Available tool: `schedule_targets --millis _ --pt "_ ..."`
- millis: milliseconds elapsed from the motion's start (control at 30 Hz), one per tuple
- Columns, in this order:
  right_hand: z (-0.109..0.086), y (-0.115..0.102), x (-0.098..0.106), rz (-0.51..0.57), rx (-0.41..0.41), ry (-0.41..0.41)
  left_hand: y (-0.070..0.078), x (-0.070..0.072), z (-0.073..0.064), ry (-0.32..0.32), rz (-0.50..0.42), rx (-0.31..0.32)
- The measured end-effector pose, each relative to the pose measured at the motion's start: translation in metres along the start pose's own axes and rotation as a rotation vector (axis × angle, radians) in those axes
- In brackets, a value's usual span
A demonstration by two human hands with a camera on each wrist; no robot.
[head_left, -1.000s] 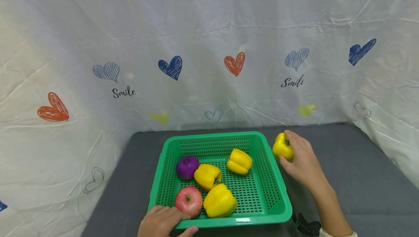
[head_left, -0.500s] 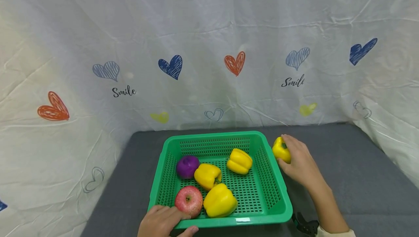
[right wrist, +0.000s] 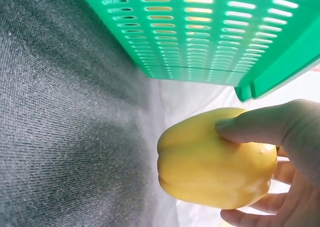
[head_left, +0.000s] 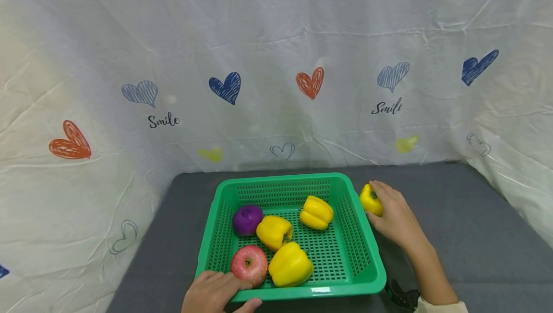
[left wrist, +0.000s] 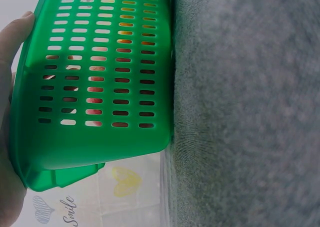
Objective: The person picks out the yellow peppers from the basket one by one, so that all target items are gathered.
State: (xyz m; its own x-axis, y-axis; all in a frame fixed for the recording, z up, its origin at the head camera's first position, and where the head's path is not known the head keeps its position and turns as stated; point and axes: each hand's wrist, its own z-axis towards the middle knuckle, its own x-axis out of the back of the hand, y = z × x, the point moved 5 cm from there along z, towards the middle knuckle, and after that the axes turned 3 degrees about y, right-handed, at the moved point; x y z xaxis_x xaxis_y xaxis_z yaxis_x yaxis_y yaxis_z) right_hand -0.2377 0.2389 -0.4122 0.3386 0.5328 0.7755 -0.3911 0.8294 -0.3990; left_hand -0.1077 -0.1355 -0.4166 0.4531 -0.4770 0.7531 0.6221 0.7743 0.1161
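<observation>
With the left hand (head_left: 212, 294) we grip the green basket (head_left: 285, 295) at its 8 o'clock, likely for steadiness; the half-curled right hand (head_left: 395, 218) pinches a yellow pepper (right wrist: 210, 167) outside 2 o'clock.

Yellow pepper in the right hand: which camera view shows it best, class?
The right wrist view: the yellow pepper appears large, with the right hand covering only part. The head view shows it small and partly hidden by that hand; the left wrist view doesn't clearly show it.

Support: grey fabric surface (head_left: 471, 226) | directly on it: green slotted basket (head_left: 354, 290), upright
</observation>
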Motion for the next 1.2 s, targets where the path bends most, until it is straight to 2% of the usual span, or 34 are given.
schedule_targets --millis 600,933,1067,1200 --pt "0.0013 0.0044 -0.0037 -0.008 -0.017 -0.038 0.0003 0.0003 0.0013 0.02 -0.023 -0.011" --pt "-0.0009 0.0095 -0.0027 0.065 -0.06 -0.088 0.0004 -0.0019 0.0007 -0.04 -0.015 0.012" --pt "-0.0006 0.0065 -0.0051 0.055 -0.048 -0.086 0.001 -0.0011 0.0008 -0.034 -0.01 0.015" --pt "-0.0015 0.0004 -0.0027 0.054 -0.01 -0.067 0.0018 0.0002 0.002 0.008 -0.023 -0.002"
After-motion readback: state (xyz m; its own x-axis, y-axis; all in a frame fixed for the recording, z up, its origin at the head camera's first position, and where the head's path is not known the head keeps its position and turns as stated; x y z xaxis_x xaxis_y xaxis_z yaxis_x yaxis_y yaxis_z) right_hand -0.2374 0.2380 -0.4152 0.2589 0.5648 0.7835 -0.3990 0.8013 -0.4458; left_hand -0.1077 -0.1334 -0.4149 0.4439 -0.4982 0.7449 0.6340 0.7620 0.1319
